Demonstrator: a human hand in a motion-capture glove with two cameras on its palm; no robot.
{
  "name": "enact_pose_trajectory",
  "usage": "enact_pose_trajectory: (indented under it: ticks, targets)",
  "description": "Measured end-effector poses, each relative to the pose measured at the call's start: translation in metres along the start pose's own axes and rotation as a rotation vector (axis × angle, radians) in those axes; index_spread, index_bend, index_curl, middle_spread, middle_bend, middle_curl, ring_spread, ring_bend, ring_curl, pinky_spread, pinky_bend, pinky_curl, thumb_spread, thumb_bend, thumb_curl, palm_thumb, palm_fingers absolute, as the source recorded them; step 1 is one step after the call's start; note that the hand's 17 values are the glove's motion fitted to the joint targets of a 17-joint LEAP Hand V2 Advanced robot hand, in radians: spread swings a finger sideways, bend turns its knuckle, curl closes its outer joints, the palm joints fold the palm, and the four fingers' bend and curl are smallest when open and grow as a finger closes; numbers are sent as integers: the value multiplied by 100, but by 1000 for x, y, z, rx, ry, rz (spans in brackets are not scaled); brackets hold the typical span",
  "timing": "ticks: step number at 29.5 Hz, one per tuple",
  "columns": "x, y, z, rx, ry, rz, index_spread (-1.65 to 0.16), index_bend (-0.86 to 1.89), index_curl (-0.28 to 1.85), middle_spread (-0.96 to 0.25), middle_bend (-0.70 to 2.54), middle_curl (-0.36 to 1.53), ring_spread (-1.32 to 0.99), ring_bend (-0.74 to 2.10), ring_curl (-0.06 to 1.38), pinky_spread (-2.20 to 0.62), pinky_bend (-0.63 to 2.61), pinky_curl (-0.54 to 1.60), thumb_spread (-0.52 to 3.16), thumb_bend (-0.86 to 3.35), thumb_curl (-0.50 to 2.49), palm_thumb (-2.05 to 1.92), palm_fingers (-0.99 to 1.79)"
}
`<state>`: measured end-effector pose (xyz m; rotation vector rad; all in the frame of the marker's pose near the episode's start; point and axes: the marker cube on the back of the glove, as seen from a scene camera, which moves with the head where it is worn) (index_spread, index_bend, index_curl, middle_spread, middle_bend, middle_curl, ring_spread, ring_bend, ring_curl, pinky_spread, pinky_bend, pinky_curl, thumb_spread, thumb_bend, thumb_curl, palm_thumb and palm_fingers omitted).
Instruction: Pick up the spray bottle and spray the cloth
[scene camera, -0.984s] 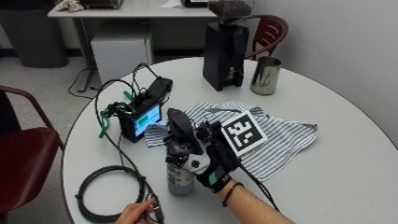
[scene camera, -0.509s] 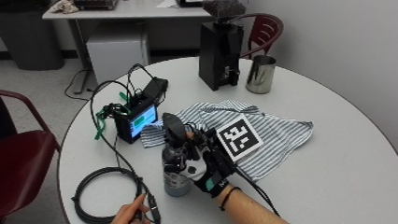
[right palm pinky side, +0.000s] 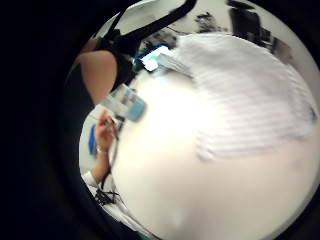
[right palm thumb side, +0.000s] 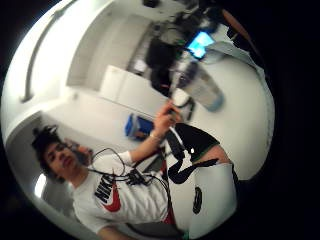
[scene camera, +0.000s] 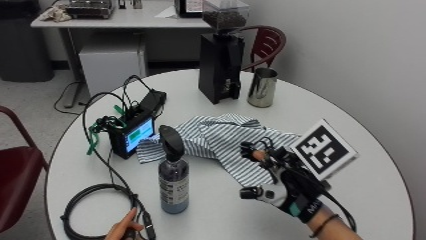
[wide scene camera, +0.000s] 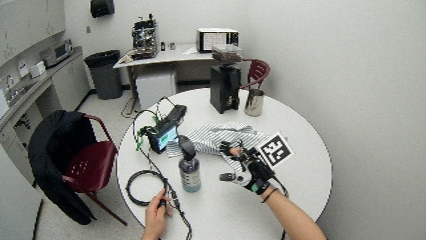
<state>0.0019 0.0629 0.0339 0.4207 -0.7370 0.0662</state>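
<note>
round and white, the worktop (scene camera: 373, 165) fills the middle of a plain office room, with a dark red chair (scene camera: 16, 185) at its left side and another chair (scene camera: 266, 42) behind it. on the far part of the worktop stands a black coffee grinder (scene camera: 219, 60) and, just beside it, a metal pitcher (scene camera: 262, 87). a small device with a lit screen (scene camera: 133, 132) sits toward the left with cables running off it, and a coil of black cable (scene camera: 90, 207) lies near the front edge, where a bare hand (scene camera: 123, 227) touches it.

the spray bottle (scene camera: 173, 172) stands upright on the worktop, dark liquid inside, black trigger head on top, label facing the front. it is in nobody's grip. the striped cloth (scene camera: 213, 140) lies spread and rumpled behind and to the right of the bottle, one corner reaching toward the screen device.

the gloved right hand (scene camera: 283, 175) hovers over the near right edge of the cloth, apart from the bottle, with its fingers spread wide and relaxed, holding nothing. the little finger side palm view shows the cloth (right palm pinky side: 245, 95) spread on the white surface below the palm, with the bottle (right palm pinky side: 125, 102) off to one side; the thumb side palm view shows the bottle (right palm thumb side: 197, 82) standing near the lit screen.
</note>
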Motion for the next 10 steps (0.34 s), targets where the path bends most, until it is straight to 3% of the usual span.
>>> enact_pose_trajectory:
  ticks: [10]
  targets:
    - [60,106,-52,-30,543,240,-35,15,20,-6,25,42,-3,38,35,18,38,36,97,-3,40,70,62]
